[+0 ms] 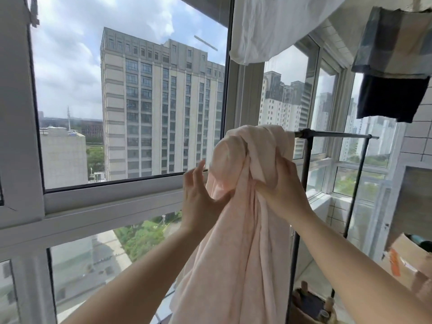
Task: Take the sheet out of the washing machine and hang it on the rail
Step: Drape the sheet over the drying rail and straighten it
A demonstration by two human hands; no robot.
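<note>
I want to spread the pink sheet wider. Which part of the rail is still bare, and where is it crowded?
The rail is bare from the sheet's right edge to its far right end near the tiled wall. The left end is crowded: the sheet is bunched there, gripped by the right hand, with the left hand open beside it.

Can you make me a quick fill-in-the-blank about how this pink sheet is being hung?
1. The pink sheet is bunched over the end of the black ____.
2. The ____ hand grips a fold of the sheet.
3. The left hand is ____, fingers spread beside the sheet.

Missing words: rail; right; open
</note>
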